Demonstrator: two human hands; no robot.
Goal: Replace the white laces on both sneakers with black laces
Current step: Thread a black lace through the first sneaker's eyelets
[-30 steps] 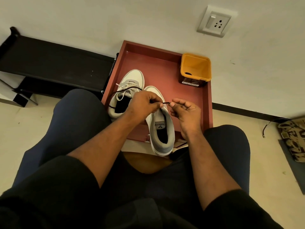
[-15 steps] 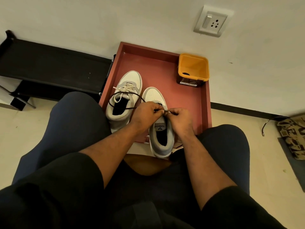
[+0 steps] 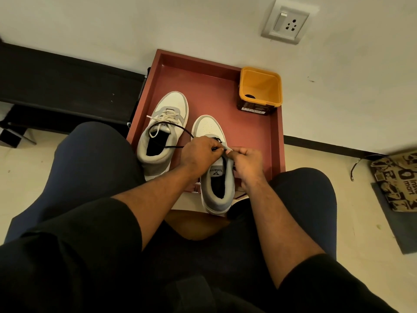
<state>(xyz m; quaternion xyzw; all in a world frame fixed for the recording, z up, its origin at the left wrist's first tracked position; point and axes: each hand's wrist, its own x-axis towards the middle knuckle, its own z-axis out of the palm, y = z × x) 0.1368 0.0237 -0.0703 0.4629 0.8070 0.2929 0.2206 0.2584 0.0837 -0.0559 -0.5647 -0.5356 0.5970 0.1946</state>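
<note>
Head view looks down on a shallow red-brown rectangular tray [image 3: 276,136] lying on the floor against a pale wall, and every place below is given from that tray. Two white-and-grey sneakers stand inside it, toes toward the wall. The left sneaker [image 3: 165,129] sits near the tray's left wall and still carries a white lace [image 3: 165,117] through its upper eyelets. The right sneaker [image 3: 213,177] stands just beside it toward the tray's middle, its heel hanging over the tray's near edge.

A thin black lace [image 3: 169,127] loops across the left sneaker's opening and runs to the hands. The left hand [image 3: 199,153] hovers over the right sneaker's eyelet area with fingers curled, pinching the black lace near its tip. The right hand [image 3: 247,160] meets it from the other side, fingers also curled in at the sneaker's tongue; it touches the left hand's fingertips, but whether it grips the lace or the shoe's edge cannot be made out.

In the tray's far right corner stands an open square yellow plastic tub [image 3: 260,86] on a dark base. Left of the tray runs a low black shelf [image 3: 63,86]. On the wall above the tray's far right corner is a white switch-and-socket plate [image 3: 287,22]. Well to the right of the tray, on the floor, lies a printed brown paper bag [image 3: 399,179].
</note>
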